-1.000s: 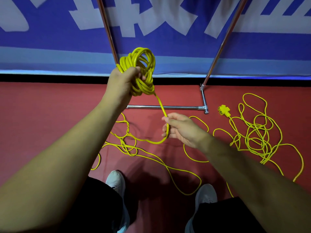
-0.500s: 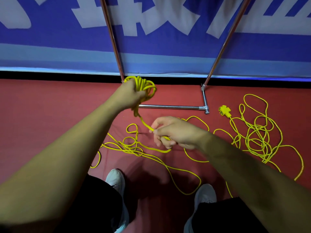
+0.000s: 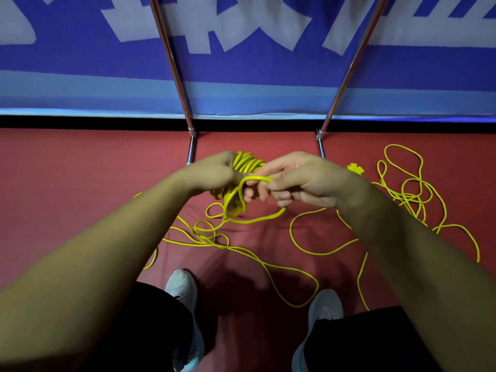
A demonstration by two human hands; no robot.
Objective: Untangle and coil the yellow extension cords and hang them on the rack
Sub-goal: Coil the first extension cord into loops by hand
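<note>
Yellow extension cord [image 3: 257,178] is partly wound into a coil [image 3: 248,162] that the person holds up between the two hands, above the red floor [image 3: 80,170]. The left hand [image 3: 214,173] grips the coil, its fingers curled round the bundled turns; some turns show above the knuckles and some hang below the fist. The right hand [image 3: 303,181], just beside the left, pinches a strand of the yellow extension cord between thumb and fingers. That strand arches from the right fingertips over to the coil, and another stretch sags from under the right hand back toward the hanging turns. The unwound remainder lies on the floor below the hands in loose loops, running between the person's two light shoes [image 3: 181,285] and off to the left.

A second yellow cord [image 3: 408,194] lies in a tangled heap on the floor to the right, well apart from the coil. A yellow plug block [image 3: 354,167] sits beside it, partly hidden behind the right hand. The rack [image 3: 174,63] stands just beyond the hands: two metal uprights rise in front of a blue banner [image 3: 241,84] with white lettering, and their feet rest on the floor. Black shorts [image 3: 145,318] show at the bottom edge.
</note>
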